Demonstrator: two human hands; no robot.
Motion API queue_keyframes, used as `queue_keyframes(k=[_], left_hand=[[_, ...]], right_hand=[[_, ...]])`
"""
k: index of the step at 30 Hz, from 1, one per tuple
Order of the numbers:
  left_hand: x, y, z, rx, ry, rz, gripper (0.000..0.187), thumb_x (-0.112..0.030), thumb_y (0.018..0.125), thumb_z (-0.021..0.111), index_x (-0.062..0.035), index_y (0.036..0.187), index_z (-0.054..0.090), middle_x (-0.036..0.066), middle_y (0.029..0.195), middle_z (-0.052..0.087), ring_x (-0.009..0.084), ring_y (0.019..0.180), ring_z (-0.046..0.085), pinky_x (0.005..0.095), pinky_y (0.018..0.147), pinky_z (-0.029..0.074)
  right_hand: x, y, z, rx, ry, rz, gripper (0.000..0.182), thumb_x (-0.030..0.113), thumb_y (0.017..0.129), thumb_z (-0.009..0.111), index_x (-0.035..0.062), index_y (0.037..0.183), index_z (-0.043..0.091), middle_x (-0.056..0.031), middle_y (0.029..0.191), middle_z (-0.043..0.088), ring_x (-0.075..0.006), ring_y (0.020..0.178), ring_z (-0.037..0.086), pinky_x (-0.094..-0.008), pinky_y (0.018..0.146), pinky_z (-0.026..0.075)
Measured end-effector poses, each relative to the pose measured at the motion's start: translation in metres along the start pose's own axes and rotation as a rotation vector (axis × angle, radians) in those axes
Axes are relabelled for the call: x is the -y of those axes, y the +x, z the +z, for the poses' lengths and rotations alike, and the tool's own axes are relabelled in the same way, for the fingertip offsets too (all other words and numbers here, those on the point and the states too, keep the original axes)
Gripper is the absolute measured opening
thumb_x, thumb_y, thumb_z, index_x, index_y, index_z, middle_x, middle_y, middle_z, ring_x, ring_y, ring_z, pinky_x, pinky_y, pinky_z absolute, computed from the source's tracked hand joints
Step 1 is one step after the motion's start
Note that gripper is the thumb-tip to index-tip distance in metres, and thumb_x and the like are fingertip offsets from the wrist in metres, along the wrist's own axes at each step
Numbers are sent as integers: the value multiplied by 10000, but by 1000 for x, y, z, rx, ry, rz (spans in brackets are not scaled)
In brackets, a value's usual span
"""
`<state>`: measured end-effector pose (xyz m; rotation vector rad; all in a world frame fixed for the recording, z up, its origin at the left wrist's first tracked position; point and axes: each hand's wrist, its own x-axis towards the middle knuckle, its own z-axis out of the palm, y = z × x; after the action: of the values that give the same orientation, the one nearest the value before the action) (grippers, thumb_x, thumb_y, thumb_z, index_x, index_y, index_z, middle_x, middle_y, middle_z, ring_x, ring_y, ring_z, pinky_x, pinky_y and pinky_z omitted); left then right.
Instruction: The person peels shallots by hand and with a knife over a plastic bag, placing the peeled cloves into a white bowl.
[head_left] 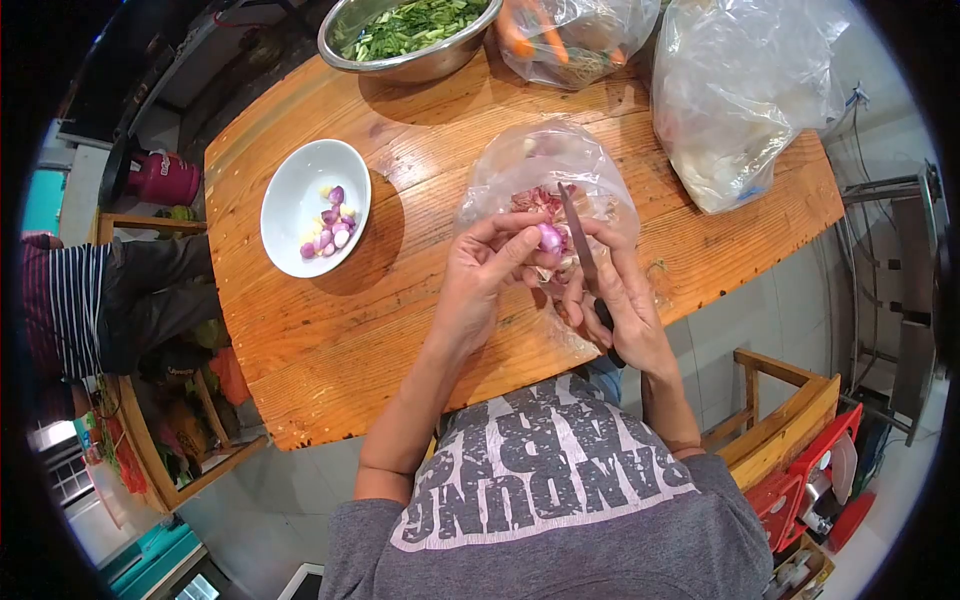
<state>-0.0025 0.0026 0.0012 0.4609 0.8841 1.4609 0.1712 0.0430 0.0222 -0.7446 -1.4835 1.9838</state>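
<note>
Between the fingers of my left hand [483, 278] is a small purple shallot [551, 238]. My right hand [622, 300] is closed on a knife [577, 232], its dark handle in the palm and its blade pointing away from me, right beside the shallot. Both hands are over a clear plastic bag [590, 160] on the wooden table [400, 320]. Reddish shallot skins [537, 199] lie in the bag, partly hidden by my fingers. To the left, a white bowl [290, 205] holds several peeled shallots [336, 222] and some small pale yellow pieces.
A metal bowl [440, 66] of chopped greens stands at the table's far edge. Beside it are a bag with carrots [575, 40] and a large plastic bag [740, 100]. Another person [100, 300] stands left of the table. A wooden chair [790, 420] is at the lower right.
</note>
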Motion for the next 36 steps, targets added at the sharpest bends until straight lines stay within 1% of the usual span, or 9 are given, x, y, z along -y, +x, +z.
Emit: queue_keyframes(k=[2, 5, 8, 14, 17, 30, 32, 36], left_hand=[[3, 1, 0, -2, -21, 7, 201, -103, 882, 600, -8, 1059, 601, 83, 894, 656, 129, 771, 646, 218, 657, 533], [8, 1, 0, -27, -18, 35, 193, -97, 881, 600, 2, 1047, 596, 89, 913, 654, 136, 775, 648, 228, 674, 542], [6, 0, 3, -50, -26, 15, 177, -86, 880, 598, 5, 1032, 593, 93, 927, 650, 143, 793, 646, 245, 706, 547], [10, 2, -1, -37, -26, 40, 143, -74, 875, 601, -2, 999, 593, 89, 930, 647, 142, 827, 638, 257, 730, 547], [9, 1, 2, -55, -19, 58, 153, -68, 845, 646, -1, 978, 611, 80, 898, 658, 114, 758, 631, 221, 703, 519], [10, 0, 0, -54, -20, 100, 124, -60, 837, 655, -3, 941, 618, 80, 874, 663, 121, 747, 635, 234, 699, 518], [10, 0, -1, -52, -12, 93, 117, -53, 834, 656, -5, 935, 623, 78, 876, 664, 119, 750, 634, 236, 699, 519], [14, 1, -1, -55, 65, 145, 109, -22, 820, 664, -7, 924, 635, 70, 879, 666, 111, 763, 629, 238, 712, 514]], right_hand=[[1, 1, 3, 6, -6, 27, 446, 322, 1004, 305, 111, 1397, 284, -6, 650, 479, -12, 448, 301, -153, 427, 251], [1, 1, 6, 17, -7, 57, 443, 320, 1006, 299, 112, 1397, 294, -3, 638, 473, -13, 450, 305, -153, 430, 253], [0, 2, 6, 22, -8, 63, 444, 318, 1006, 298, 113, 1400, 288, -2, 633, 469, -14, 448, 306, -154, 429, 254], [-3, 2, 6, 31, -15, 66, 439, 305, 1007, 296, 115, 1402, 275, -2, 628, 463, -16, 444, 307, -157, 426, 258], [-2, 1, 7, 34, -4, 67, 428, 294, 1007, 300, 114, 1395, 282, -3, 629, 463, -16, 443, 306, -157, 426, 261], [-2, 1, 8, 34, 14, 71, 406, 272, 1004, 317, 125, 1381, 292, -4, 646, 476, -13, 453, 312, -156, 429, 266], [-2, 1, 8, 20, 7, 78, 400, 270, 1003, 325, 118, 1371, 296, -5, 647, 476, -17, 456, 316, -159, 433, 271], [-5, 2, 9, -3, 7, 47, 376, 262, 1000, 341, 101, 1338, 303, -9, 648, 476, -27, 467, 329, -167, 441, 279]])
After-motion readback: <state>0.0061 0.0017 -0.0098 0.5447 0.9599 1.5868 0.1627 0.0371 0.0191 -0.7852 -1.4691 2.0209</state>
